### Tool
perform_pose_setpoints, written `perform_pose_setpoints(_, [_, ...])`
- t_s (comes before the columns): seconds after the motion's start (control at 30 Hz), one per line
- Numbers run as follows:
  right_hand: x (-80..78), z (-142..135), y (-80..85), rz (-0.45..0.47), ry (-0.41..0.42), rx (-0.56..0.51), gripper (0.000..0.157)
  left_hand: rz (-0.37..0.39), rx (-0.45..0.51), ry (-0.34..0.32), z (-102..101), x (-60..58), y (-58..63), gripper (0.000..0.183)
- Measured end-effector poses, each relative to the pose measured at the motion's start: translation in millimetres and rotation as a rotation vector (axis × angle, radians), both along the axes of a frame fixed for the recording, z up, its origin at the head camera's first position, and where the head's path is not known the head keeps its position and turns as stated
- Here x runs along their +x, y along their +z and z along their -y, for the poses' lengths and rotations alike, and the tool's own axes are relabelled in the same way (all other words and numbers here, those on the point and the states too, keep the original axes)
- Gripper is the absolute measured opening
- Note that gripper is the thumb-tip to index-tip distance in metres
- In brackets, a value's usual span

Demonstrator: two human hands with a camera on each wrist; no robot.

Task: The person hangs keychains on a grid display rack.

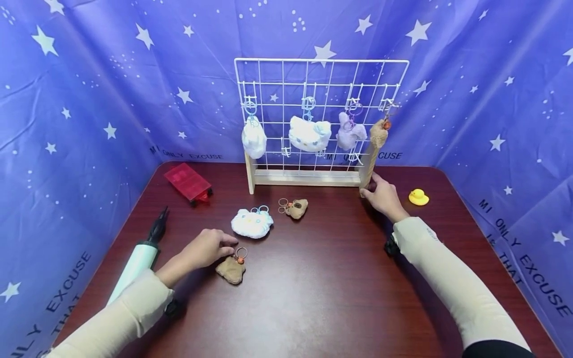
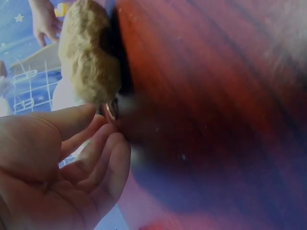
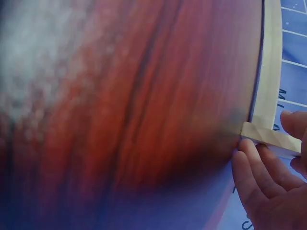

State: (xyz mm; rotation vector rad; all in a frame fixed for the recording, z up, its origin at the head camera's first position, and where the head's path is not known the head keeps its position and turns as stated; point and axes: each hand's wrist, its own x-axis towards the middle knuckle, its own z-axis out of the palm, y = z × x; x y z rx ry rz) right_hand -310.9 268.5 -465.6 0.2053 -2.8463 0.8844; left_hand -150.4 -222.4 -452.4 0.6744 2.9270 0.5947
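One brown plush (image 1: 230, 271) lies on the table (image 1: 313, 288) at the left hand (image 1: 205, 248), whether pinched I cannot tell; the right hand (image 1: 386, 199) pinches the rack (image 1: 306, 177) by its right foot (image 3: 269, 136)

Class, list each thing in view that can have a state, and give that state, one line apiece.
Rack: upright
Left white plush: hanging
Middle white plush: hanging
Lilac plush: hanging
Right brown plush: hanging
Front white plush: lying
Far brown plush: lying
Near brown plush: lying
Red case: lying flat
Pump: lying
Duck: upright
Left hand: at near brown plush, grip unclear
Right hand: gripping rack low down
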Motion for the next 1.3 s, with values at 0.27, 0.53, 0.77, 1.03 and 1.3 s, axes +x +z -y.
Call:
perform_pose_setpoints(0.27, [-6.2, -7, -6.7, 0.046, 0.016, 0.023, 0.051, 0.008, 0.031, -0.067, -6, 1.9, -3.5, 0.027])
perform_pose_setpoints(0.53, [-7.1, -13, -8.9, 0.101, 0.053, 0.026, 0.06, -0.027, 0.015, -0.1, -8, 4.2, -9.7, 0.027])
perform_pose_setpoints(0.77, [-6.6, -14, -10.0, 0.103, 0.05, 0.053, 0.059, -0.018, 0.031, -0.124, -12, 2.0, -8.0, 0.018])
perform_pose_setpoints(1.03, [-7.6, -14, -11.5, 0.129, 0.044, 0.05, 0.062, 0.07, 0.098, -0.071, -15, 3.6, -4.5, 0.019])
perform_pose_setpoints(1.3, [-7.2, -14, -11.4, 0.128, 0.041, 0.045, 0.061, 0.094, 0.131, -0.064, -15, 7.5, -0.1, 0.018])
